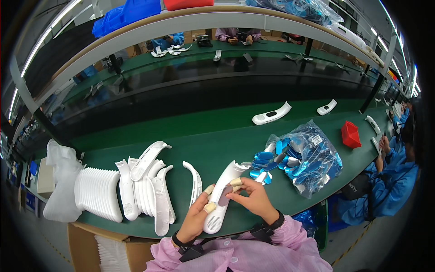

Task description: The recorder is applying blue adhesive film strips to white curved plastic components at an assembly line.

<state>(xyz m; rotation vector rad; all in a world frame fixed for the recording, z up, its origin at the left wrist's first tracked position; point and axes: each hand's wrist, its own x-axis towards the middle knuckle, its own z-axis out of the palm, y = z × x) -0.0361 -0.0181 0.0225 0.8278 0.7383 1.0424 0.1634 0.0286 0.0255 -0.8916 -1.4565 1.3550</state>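
Over the green counter (190,131), the curved white housing (222,190) runs its long axis from lower left to upper right. The left hand (195,216) clasps its lower end, while the right hand (253,197) pinches a small oval piece (225,196) against its middle, nearer the blue parts (263,158).

Both forearms enter from lower edge in pink sleeves, dark bands at wrists. Left hand (195,216) palm-up, fingers curled upward, thumb and forefinger tips capped in tan cots. Right hand (252,197) angled inward toward the left, fingers bent, capped fingertips pinched together.
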